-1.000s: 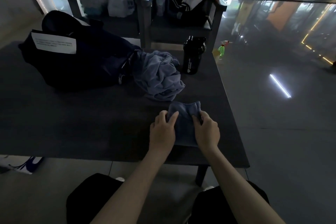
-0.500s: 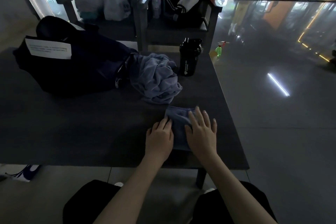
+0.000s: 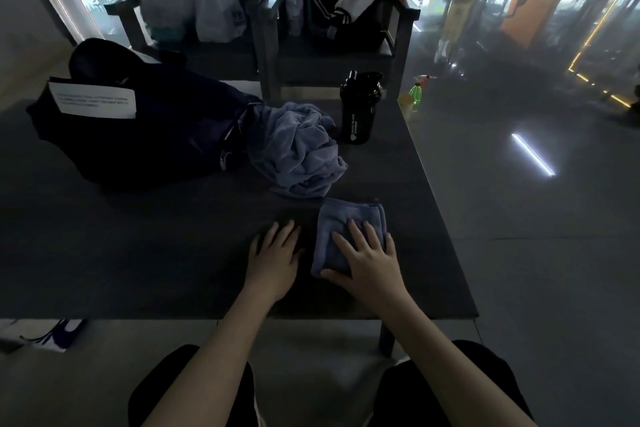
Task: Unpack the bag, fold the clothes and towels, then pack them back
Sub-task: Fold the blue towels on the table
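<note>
Folded towel (image 3: 349,225) on table (image 3: 138,253), near front-right edge. Right hand (image 3: 367,260) flat, fingers straight, pressing towel. Left hand (image 3: 273,258) flat on table beside it. Towel soft, light, limp; best lifted by pinching folded edge, layers together.

Black shaker bottle (image 3: 360,107), green spray bottle (image 3: 415,97)

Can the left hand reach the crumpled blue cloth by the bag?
Probably yes. The left hand lies flat and empty on the table, and only bare tabletop shows between it and the crumpled cloth ahead. The folded towel sits off to its right.
</note>
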{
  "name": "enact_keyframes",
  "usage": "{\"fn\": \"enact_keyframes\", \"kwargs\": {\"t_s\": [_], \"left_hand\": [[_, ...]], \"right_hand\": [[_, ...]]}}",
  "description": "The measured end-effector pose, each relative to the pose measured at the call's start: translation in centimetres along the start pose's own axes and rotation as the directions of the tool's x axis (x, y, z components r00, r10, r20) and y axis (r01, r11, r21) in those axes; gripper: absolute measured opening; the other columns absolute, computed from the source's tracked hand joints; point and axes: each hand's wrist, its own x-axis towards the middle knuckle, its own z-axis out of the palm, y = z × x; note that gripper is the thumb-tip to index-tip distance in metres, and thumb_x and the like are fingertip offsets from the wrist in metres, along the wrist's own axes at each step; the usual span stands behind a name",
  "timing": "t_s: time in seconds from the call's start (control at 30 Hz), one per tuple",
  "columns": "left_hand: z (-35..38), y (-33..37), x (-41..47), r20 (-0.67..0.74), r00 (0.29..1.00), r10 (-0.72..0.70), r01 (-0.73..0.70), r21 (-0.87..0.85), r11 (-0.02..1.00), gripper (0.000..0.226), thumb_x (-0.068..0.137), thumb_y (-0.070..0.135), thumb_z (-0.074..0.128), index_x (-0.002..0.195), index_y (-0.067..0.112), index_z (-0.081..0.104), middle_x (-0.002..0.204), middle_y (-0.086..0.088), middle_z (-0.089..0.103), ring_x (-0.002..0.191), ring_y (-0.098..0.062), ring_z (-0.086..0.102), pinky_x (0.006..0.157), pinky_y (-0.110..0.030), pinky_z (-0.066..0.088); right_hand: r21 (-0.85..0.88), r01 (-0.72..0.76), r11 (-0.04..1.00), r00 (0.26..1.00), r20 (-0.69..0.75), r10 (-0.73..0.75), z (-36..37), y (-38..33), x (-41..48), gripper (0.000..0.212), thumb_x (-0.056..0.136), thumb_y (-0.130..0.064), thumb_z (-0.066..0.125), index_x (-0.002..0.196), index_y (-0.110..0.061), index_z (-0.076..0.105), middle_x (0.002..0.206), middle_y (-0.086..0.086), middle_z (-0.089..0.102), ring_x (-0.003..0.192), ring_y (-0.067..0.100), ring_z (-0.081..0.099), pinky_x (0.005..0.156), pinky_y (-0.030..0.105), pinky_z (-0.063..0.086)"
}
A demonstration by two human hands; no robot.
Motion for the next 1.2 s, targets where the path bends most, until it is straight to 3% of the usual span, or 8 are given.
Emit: {"fn": "enact_keyframes", "kwargs": {"t_s": [0.23,0.47,0.67,0.9,1.07,1.13,1.2], "left_hand": [[1.5,-0.4,-0.2,-0.096,0.995,0.009,-0.003,0.063,0.998,0.053,0.1,0.048,0.015,0.151,0.034,0.012,0.159,0.016,0.004,0.147,-0.011,-0.002,0.118,-0.04,0.003],[1.9,-0.6,-0.2,-0.167,0.986,0.02,-0.012,0.051,0.999,0.053,0.099,0.049,0.02,0.15,0.034,0.019,0.159,0.015,0.011,0.147,-0.011,0.002,0.117,-0.039,0.006],[2.4,-0.8,-0.2,-0.204,0.979,0.024,-0.014,0.048,0.999,0.054,0.097,0.051,0.017,0.149,0.036,0.02,0.158,0.017,0.011,0.146,-0.009,0.002,0.118,-0.037,0.005],[2.4,-0.8,-0.3,-0.231,0.972,0.036,-0.029,0.034,0.999,0.054,0.096,0.05,0.019,0.147,0.036,0.026,0.157,0.017,0.017,0.146,-0.009,0.006,0.117,-0.037,0.007],[2.4,-0.8,-0.3,-0.242,0.97,0.032,-0.026,0.027,0.999,0.053,0.097,0.05,0.019,0.146,0.036,0.03,0.156,0.018,0.021,0.146,-0.008,0.009,0.117,-0.037,0.01],[2.3,-0.8,-0.4,-0.249,0.968,0.034,-0.029,0.023,0.999,0.054,0.096,0.05,0.018,0.146,0.035,0.031,0.155,0.018,0.022,0.146,-0.009,0.01,0.117,-0.037,0.01],[2.2,-0.8,-0.3,-0.247,0.968,0.035,-0.033,0.011,0.999,0.053,0.096,0.049,0.02,0.146,0.035,0.032,0.155,0.017,0.023,0.146,-0.009,0.011,0.117,-0.037,0.011]], "right_hand": [[0.036,-0.084,0.996,0.996,0.031,0.083,-1.2,3.8,3.3,0.075,0.083,-0.071,0.042,0.147,-0.039,0.021,0.159,-0.004,0.007,0.146,0.023,0.002,0.114,0.053,0.006],[-0.15,-0.142,0.978,0.989,-0.055,0.135,-2.6,5.3,7.5,0.055,0.09,-0.055,0.046,0.139,-0.033,0.038,0.14,0.006,0.033,0.127,0.028,0.03,0.104,0.045,0.023],[-0.009,-0.263,0.965,0.965,0.002,0.263,-1.8,7.2,10.6,0.052,0.096,-0.045,0.04,0.145,-0.032,0.027,0.156,0.003,0.019,0.145,0.024,0.01,0.111,0.06,0.009],[0.125,-0.307,0.944,0.951,0.082,0.298,-1.7,9.9,13.9,0.062,0.092,-0.051,0.04,0.148,-0.035,0.02,0.16,-0.005,0.007,0.147,0.018,0.0,0.114,0.056,0.001],[0.123,-0.316,0.941,0.943,0.151,0.297,-2.3,10.9,15.7,0.063,0.092,-0.054,0.036,0.15,-0.035,0.016,0.16,-0.006,0.004,0.147,0.016,-0.004,0.114,0.054,-0.003],[0.087,-0.304,0.949,0.948,0.126,0.292,-2.7,10.6,15.7,0.062,0.093,-0.053,0.037,0.149,-0.033,0.018,0.16,-0.005,0.005,0.147,0.016,-0.003,0.114,0.054,-0.004],[0.032,-0.268,0.963,0.962,-0.042,0.27,-2.7,9.5,14.9,0.06,0.093,-0.046,0.043,0.148,-0.027,0.027,0.159,-0.001,0.012,0.147,0.019,0.003,0.114,0.054,-0.003]]}}
